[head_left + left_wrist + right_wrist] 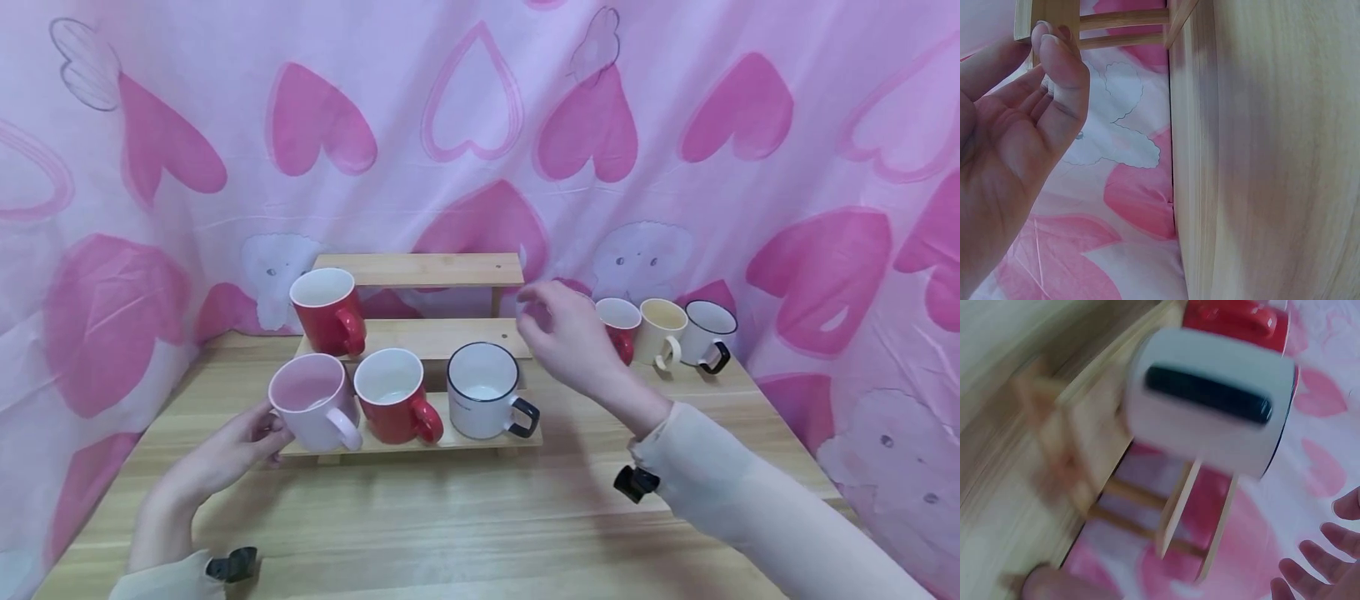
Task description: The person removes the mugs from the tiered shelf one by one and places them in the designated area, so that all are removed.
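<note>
A stepped three-tier rack of pale wood [408,333] is taken as landmark; it is stood on a wood-grain counter [465,525]. On its lowest tier [438,400], left to right, are set a lilac mug [309,421], a red mug with white interior [386,411] and a white mug with black rim and handle [478,412]. A second red mug [318,323] is placed at the left of the middle tier [472,337]. On the counter, right of the rack, a third red mug [624,325], partly hidden, a cream-yellow mug [651,333] and a second black-rimmed white mug [701,342] are lined up.

Left hand [228,450]: fingers bent at the lowest tier's left end; whether the board is gripped or merely touched cannot be told. Right hand [566,337]: empty, fingers loosely parted, held near the rack's right end.

Step, as judged: loading of the rack, lowest tier apparently filled. Next, a mug from the counter row would probably need to be grasped and lifted clear of its neighbours.

Edges: lowest-tier handles are turned frontward or rightward; little room is left between mugs. Open room: middle tier, right of its mug; bare top tier [427,268].
</note>
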`<state>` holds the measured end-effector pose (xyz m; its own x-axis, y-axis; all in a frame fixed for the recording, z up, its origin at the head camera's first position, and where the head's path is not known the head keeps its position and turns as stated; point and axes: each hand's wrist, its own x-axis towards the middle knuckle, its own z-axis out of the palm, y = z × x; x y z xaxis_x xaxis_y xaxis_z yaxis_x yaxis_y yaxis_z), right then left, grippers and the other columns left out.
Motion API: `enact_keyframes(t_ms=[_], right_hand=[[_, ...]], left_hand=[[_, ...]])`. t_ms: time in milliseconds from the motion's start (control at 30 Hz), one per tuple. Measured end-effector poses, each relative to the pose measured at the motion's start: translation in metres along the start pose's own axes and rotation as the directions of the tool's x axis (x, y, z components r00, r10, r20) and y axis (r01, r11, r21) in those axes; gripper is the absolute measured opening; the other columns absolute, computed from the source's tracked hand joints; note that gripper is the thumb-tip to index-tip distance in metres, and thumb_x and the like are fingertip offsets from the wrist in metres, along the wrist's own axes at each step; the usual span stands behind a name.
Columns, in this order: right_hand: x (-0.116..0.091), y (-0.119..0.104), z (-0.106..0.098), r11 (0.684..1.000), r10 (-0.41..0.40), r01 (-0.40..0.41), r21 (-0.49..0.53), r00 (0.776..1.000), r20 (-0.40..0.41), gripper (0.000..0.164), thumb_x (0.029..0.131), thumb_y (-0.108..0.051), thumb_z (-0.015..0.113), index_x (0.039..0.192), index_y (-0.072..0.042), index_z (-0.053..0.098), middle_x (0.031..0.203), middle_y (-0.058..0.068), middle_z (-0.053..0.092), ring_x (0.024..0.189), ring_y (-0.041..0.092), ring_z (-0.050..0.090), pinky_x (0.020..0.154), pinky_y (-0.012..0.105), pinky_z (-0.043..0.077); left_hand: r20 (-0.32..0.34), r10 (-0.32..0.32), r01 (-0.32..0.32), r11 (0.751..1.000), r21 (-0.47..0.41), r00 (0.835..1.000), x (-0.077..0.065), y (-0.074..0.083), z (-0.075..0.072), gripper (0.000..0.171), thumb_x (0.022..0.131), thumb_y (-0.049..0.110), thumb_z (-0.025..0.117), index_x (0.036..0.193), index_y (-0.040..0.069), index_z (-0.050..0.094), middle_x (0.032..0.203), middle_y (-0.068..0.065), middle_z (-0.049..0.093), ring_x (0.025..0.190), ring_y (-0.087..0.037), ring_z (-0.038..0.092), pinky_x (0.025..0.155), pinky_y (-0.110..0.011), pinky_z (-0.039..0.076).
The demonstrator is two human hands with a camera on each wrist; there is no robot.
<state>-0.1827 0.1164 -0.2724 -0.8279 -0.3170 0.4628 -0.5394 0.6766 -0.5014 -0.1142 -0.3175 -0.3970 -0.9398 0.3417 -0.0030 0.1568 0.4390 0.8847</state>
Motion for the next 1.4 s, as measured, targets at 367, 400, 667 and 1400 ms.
enact_keyframes(t_ms=[367, 400, 667, 1400], right_hand=[[0.025, -0.056, 0.033, 0.996, 0.013, -0.024, 0.085, 0.991, 0.134, 0.027, 0.093, -0.018, 0.058, 0.118, -0.011, 0.063, 0.119, 0.001, 0.064, 0.110, 0.016, 0.059, 0.093, 0.037, 0.048], [0.028, -0.062, 0.036, 0.996, 0.003, -0.016, 0.092, 0.990, 0.139, 0.026, 0.092, -0.017, 0.058, 0.117, -0.011, 0.064, 0.118, 0.001, 0.064, 0.109, 0.016, 0.059, 0.092, 0.036, 0.048], [0.049, -0.096, 0.067, 0.978, 0.030, -0.069, 0.197, 0.980, 0.195, 0.024, 0.092, -0.013, 0.060, 0.116, -0.010, 0.063, 0.110, 0.000, 0.065, 0.097, 0.012, 0.060, 0.086, 0.027, 0.050], [0.079, -0.121, 0.145, 0.845, 0.373, -0.481, 0.234, 0.843, 0.388, 0.021, 0.090, -0.024, 0.073, 0.106, -0.014, 0.065, 0.085, -0.003, 0.063, 0.073, 0.014, 0.061, 0.062, 0.022, 0.053]], left_hand=[[-0.008, 0.018, -0.018, 1.000, 0.003, 1.000, -0.002, -0.002, -0.001, 0.031, 0.101, 0.007, 0.052, 0.128, -0.004, 0.043, 0.102, -0.018, 0.058, 0.087, -0.019, 0.058, 0.069, -0.034, 0.056], [-0.008, 0.016, -0.016, 1.000, -0.001, 1.000, -0.002, -0.002, -0.001, 0.030, 0.101, 0.008, 0.052, 0.128, -0.004, 0.044, 0.102, -0.019, 0.057, 0.086, -0.020, 0.058, 0.068, -0.034, 0.056], [-0.001, -0.004, 0.004, 1.000, -0.001, 1.000, 0.000, -0.003, -0.002, 0.031, 0.101, 0.010, 0.053, 0.129, -0.001, 0.044, 0.101, -0.020, 0.056, 0.083, -0.025, 0.058, 0.068, -0.034, 0.055], [0.004, -0.030, 0.030, 0.999, -0.012, 1.000, 0.000, -0.002, -0.002, 0.034, 0.102, 0.012, 0.053, 0.131, 0.000, 0.042, 0.103, -0.021, 0.055, 0.083, -0.026, 0.058, 0.069, -0.034, 0.055]])
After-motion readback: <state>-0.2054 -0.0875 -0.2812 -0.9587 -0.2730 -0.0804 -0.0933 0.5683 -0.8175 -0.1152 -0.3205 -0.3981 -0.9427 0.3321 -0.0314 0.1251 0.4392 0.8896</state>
